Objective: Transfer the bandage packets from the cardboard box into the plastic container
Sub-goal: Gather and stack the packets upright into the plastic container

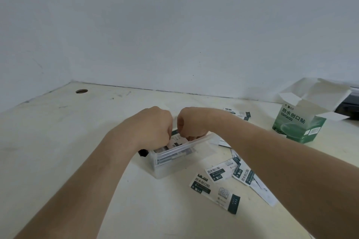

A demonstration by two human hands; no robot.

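On the pale desk [73,134], left hand [153,128] and right hand [191,123] grip bandage packets [175,139] standing inside the plastic container [174,167].

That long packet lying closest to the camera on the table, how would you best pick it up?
Probably pinch the nearest packet by its dark short end, coming from the lower right. It lies flat on the table, so an edge must be lifted, and that end sits clear of the other loose packets.
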